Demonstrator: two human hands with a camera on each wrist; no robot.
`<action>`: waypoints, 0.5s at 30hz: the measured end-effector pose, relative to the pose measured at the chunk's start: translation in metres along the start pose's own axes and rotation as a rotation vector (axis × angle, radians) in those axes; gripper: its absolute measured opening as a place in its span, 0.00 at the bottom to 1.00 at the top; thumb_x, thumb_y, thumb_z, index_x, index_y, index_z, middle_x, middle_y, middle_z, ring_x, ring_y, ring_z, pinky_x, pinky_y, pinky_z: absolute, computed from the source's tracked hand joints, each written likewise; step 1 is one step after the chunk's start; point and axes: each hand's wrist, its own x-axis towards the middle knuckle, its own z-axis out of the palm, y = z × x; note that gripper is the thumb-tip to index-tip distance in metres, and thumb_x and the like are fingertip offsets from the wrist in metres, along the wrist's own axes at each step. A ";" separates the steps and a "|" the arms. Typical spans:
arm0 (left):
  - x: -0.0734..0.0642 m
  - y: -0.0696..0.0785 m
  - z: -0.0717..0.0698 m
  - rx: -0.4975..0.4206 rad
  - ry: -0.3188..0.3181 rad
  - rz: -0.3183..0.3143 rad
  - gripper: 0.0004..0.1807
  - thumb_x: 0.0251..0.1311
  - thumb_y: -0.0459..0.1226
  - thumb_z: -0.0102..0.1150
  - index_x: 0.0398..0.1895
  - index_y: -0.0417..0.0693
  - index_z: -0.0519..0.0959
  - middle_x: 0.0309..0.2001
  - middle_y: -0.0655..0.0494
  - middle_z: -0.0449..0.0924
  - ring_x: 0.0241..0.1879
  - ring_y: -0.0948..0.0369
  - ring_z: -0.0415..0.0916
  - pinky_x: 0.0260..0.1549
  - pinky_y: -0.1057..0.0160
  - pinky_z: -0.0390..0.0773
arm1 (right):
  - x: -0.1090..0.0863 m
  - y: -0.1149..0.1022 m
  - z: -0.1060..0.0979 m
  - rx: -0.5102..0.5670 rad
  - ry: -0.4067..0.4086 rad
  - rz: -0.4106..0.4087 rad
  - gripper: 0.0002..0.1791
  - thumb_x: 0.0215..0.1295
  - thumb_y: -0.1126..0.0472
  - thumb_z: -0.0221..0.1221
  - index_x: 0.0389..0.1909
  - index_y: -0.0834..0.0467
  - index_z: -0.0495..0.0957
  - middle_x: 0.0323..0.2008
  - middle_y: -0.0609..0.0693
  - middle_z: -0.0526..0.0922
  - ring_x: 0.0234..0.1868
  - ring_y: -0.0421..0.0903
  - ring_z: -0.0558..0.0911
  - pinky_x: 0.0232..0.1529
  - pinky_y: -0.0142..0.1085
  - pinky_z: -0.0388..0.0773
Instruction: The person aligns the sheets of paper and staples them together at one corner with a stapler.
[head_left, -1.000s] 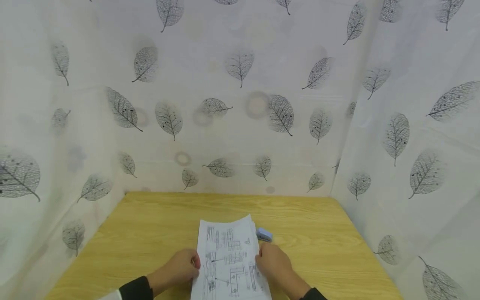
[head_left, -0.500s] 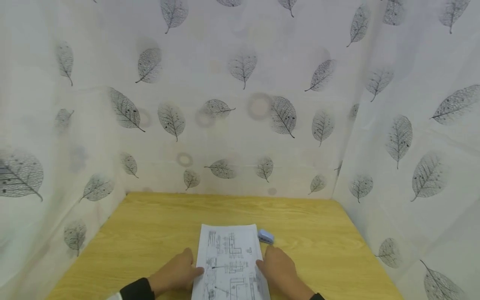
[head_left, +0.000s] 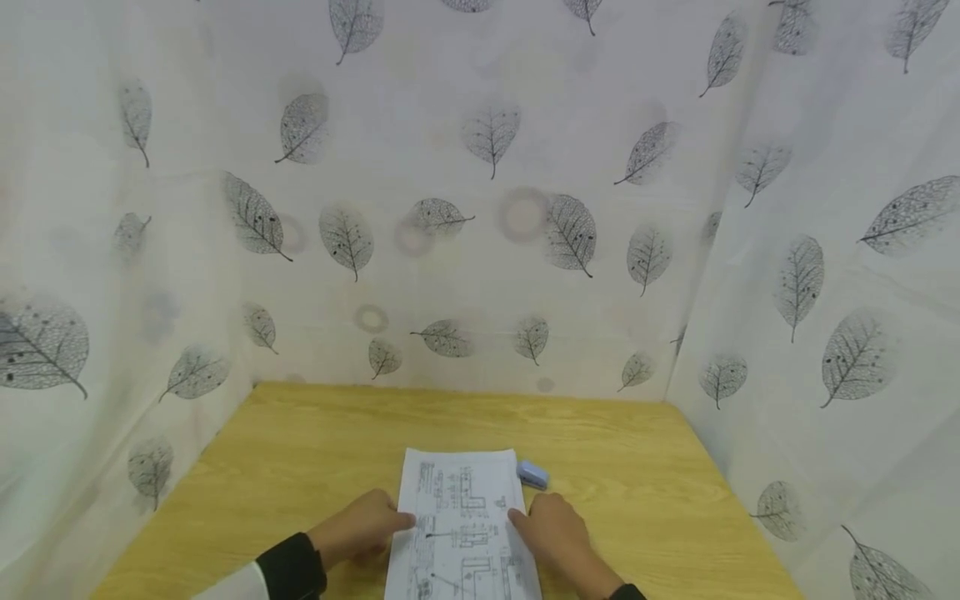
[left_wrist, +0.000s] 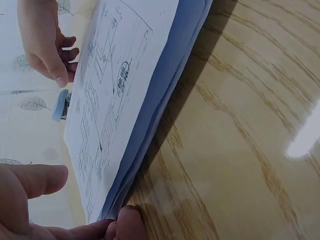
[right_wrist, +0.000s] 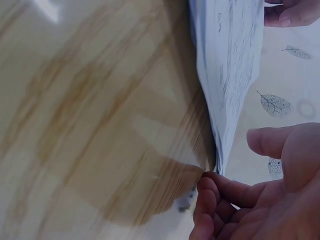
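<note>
A stack of white paper sheets (head_left: 465, 525) printed with technical drawings lies between my hands in the head view. My left hand (head_left: 362, 527) holds its left edge, the thumb over the top sheet. On the opposite edge, my right hand (head_left: 558, 533) does the same, its thumb also over the paper. The left wrist view shows the sheets' edges (left_wrist: 150, 115) slightly fanned, with fingertips against them. Curled fingers (right_wrist: 207, 200) of the right hand meet the stack's edge in the right wrist view. A small light-blue stapler (head_left: 533, 475) sits just beyond the right hand, beside the stack's far right corner.
The wood-grain table (head_left: 322, 433) carries the paper and stapler. White cloth with a leaf print (head_left: 465, 275) hangs behind the table and along both sides.
The stack's far edge, curled up at its right corner before, now looks straighter and lower. My left hand has shifted slightly, its thumb now reaching over the paper. The stapler stays put.
</note>
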 end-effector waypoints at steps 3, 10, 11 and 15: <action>0.003 0.003 0.002 -0.018 0.021 -0.037 0.17 0.65 0.48 0.64 0.25 0.47 0.80 0.17 0.61 0.68 0.16 0.65 0.60 0.17 0.69 0.62 | 0.003 -0.003 0.001 0.066 -0.027 -0.019 0.22 0.68 0.46 0.62 0.24 0.60 0.78 0.19 0.50 0.75 0.21 0.44 0.74 0.22 0.35 0.66; 0.008 0.008 0.006 -0.048 0.068 -0.140 0.13 0.64 0.44 0.65 0.33 0.42 0.80 0.29 0.52 0.79 0.22 0.62 0.71 0.21 0.68 0.70 | 0.003 -0.008 0.003 0.170 -0.070 -0.010 0.18 0.69 0.51 0.60 0.33 0.64 0.79 0.23 0.52 0.76 0.24 0.46 0.75 0.25 0.37 0.68; 0.008 0.009 0.006 -0.044 0.075 -0.149 0.13 0.63 0.44 0.65 0.34 0.41 0.80 0.29 0.51 0.79 0.22 0.61 0.72 0.22 0.68 0.71 | 0.003 -0.008 0.004 0.172 -0.065 -0.016 0.17 0.69 0.52 0.60 0.33 0.64 0.79 0.24 0.52 0.76 0.25 0.46 0.75 0.25 0.37 0.69; 0.009 0.011 0.007 -0.041 0.088 -0.173 0.13 0.63 0.42 0.66 0.35 0.40 0.79 0.30 0.50 0.79 0.24 0.60 0.74 0.23 0.67 0.73 | 0.003 -0.011 0.005 0.225 -0.052 -0.015 0.12 0.69 0.57 0.59 0.37 0.64 0.79 0.26 0.51 0.78 0.27 0.46 0.77 0.28 0.39 0.74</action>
